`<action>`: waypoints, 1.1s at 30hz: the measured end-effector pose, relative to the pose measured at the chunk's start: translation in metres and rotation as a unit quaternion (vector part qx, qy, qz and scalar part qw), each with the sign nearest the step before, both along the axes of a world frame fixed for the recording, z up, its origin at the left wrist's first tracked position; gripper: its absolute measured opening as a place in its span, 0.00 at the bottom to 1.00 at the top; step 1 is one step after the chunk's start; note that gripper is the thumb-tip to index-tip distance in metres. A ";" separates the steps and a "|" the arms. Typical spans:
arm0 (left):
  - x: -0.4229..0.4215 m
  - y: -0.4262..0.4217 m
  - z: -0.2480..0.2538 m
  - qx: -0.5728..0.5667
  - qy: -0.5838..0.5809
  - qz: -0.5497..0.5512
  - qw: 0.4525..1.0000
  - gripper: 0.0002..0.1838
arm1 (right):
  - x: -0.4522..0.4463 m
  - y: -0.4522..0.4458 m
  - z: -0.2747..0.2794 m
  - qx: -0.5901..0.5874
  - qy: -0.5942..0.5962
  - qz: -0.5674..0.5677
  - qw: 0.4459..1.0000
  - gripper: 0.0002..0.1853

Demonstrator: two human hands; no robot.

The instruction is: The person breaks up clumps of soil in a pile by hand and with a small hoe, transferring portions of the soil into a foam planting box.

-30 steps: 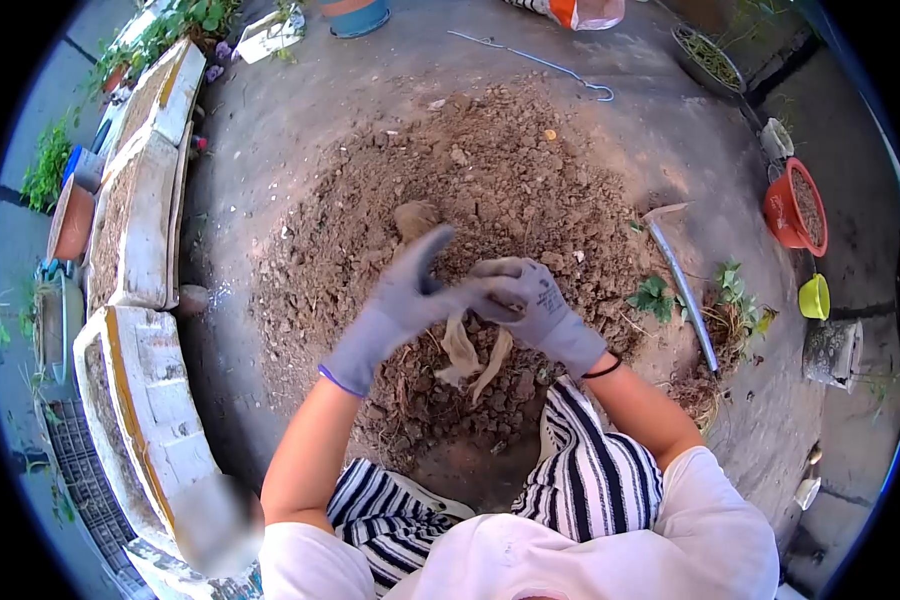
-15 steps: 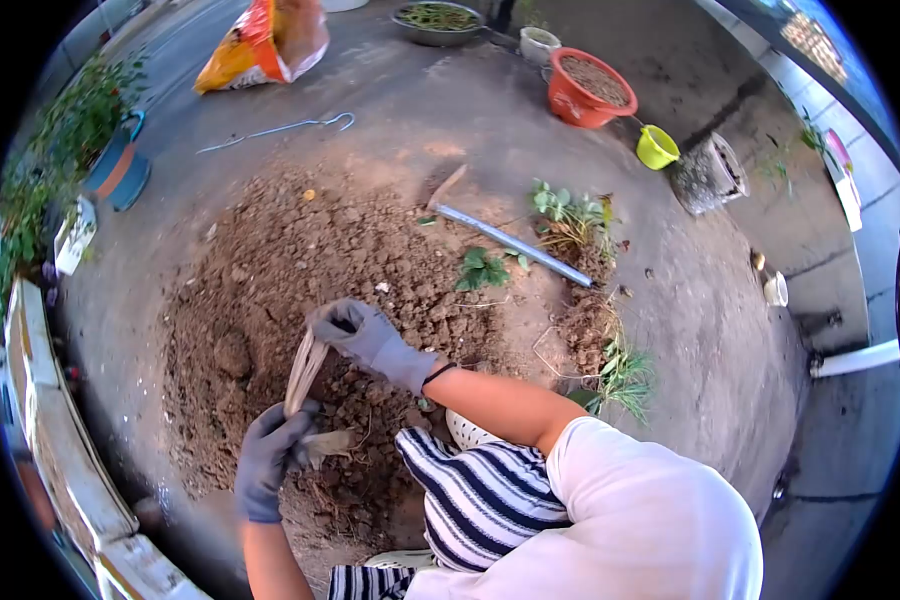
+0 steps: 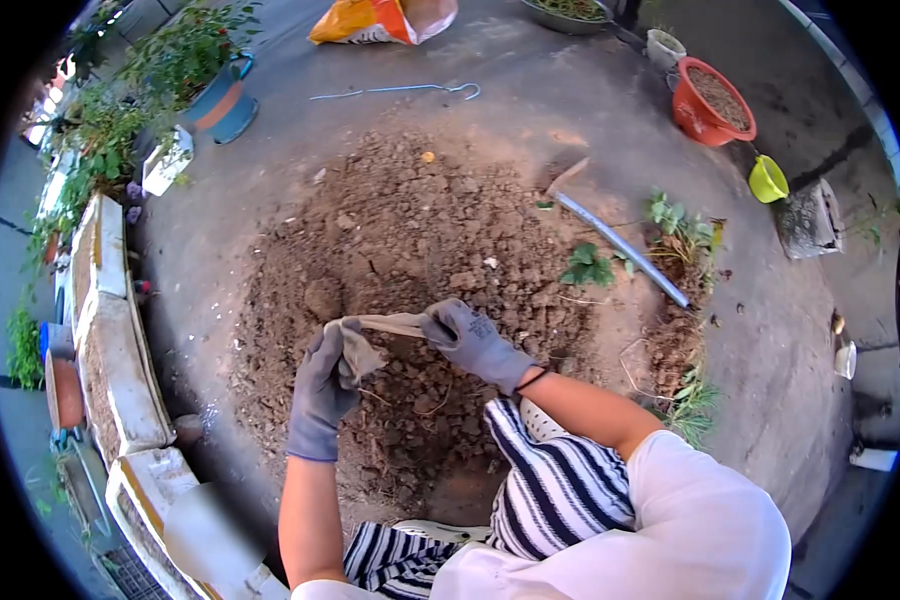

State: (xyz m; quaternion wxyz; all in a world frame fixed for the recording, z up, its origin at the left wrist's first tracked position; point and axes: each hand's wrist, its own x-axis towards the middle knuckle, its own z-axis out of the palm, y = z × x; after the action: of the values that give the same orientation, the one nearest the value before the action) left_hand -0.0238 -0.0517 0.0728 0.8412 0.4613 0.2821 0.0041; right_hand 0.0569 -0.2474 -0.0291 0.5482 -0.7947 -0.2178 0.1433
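My gloved left hand (image 3: 320, 395) is closed round one end of a pale tan strip (image 3: 388, 323), perhaps cloth or dried leaf; I cannot tell which. A crumpled, wider part of it hangs beside the fingers. My gloved right hand (image 3: 475, 345) grips the other end, so the strip stretches nearly level between the two. Both hands are above a broad heap of loose brown soil (image 3: 400, 220). To the right, a tool with a metal tube handle (image 3: 625, 250) lies on the ground, near a small leafy plant (image 3: 585, 267).
Uprooted plants (image 3: 680, 240) lie right of the tool. Beyond the soil are a metal hook rod (image 3: 400, 91) and an orange bag (image 3: 380, 22). A red pot (image 3: 698, 115) and a yellow-green pot (image 3: 767, 180) stand at far right. White planter boxes (image 3: 135, 380) line the left.
My left hand has risen, and the strip has turned from steeply slanted to nearly level between both hands. The view has swung left.
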 end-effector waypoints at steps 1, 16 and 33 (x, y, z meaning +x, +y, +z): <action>0.000 0.012 -0.012 -0.052 -0.024 -0.012 0.998 0.12 | -0.004 0.006 -0.003 0.003 -0.001 0.002 1.000 0.06; -0.015 0.052 -0.028 0.338 0.018 -0.425 0.840 0.14 | 0.012 -0.011 0.044 0.204 -0.171 0.131 0.955 0.13; -0.001 -0.010 -0.031 0.170 0.000 -0.285 0.943 0.21 | -0.011 -0.009 0.014 0.134 0.077 0.072 0.985 0.11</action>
State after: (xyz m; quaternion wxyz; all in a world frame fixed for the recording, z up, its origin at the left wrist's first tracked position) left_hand -0.0251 -0.0618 0.0415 0.7159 0.6589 0.1339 -0.1882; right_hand 0.0461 -0.2563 -0.0156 0.6532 -0.6829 -0.2485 0.2126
